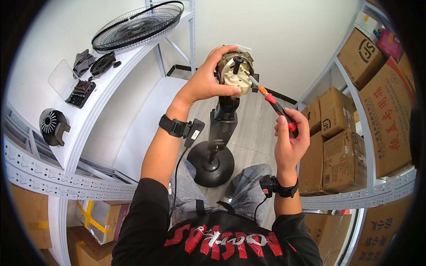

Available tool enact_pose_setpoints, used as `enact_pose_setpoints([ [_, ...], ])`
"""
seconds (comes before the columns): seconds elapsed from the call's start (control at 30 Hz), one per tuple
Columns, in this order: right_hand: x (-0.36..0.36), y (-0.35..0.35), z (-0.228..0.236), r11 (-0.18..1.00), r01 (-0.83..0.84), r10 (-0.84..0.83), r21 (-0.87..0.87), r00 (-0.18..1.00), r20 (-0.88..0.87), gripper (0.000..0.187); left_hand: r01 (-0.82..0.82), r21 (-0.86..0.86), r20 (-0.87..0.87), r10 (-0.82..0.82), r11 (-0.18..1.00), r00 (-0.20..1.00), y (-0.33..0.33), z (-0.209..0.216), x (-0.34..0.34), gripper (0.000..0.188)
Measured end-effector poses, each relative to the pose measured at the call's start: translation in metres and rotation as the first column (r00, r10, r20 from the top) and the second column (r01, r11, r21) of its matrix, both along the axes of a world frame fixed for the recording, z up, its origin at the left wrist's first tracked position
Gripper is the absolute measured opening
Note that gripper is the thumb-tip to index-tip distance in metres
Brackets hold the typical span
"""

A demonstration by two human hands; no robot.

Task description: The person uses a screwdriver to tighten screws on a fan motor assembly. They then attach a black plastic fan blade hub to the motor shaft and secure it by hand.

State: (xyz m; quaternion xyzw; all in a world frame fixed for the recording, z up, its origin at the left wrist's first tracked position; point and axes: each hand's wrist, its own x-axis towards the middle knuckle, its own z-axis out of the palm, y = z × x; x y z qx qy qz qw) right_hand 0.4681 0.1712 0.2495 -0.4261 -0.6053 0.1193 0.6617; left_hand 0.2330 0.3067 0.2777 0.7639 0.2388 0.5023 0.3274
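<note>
A fan's motor head (237, 73) with a cream gearbox cover and a black knob sits atop a dark stand (222, 126). My left hand (212, 76) grips this motor head, with a finger over its top and the thumb along the cover's lower edge. In my right hand (292, 141) is a red and black screwdriver (280, 109) with an orange collar. Its shaft points up and left, and the tip is at the right side of the cream cover. Whether it sits in a screw cannot be made out.
The stand's round black base (211, 164) is on the floor between my legs. On the left shelf (100, 84) lie a fan grille (137, 27), a black motor cover (54, 127), a screwdriver bit case (80, 94) and a grey cloth (83, 63). Cardboard boxes (336, 111) fill the right shelves.
</note>
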Motion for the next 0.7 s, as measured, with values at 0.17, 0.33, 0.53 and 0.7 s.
enact_pose_setpoints([
  [0.17,0.000,0.001,-0.002,1.000,0.015,-0.014,-0.012,0.999,0.031,0.020,0.001,-0.024,0.012,-0.001,1.000,1.000,-0.002,0.001,0.001,0.101],
  [0.33,-0.004,0.000,0.000,0.999,0.007,-0.008,-0.038,1.000,-0.009,0.019,-0.002,-0.004,0.007,0.002,1.000,1.000,-0.001,0.000,0.000,0.100],
  [0.53,-0.010,0.001,0.005,0.996,0.088,-0.090,0.025,0.992,0.086,0.020,-0.008,0.010,0.020,0.008,1.000,1.000,-0.003,0.000,0.001,0.099],
  [0.7,-0.010,-0.006,0.012,0.981,0.041,-0.031,-0.190,0.998,0.052,0.019,-0.006,0.002,0.030,0.006,1.000,1.000,-0.003,-0.002,0.000,0.099],
])
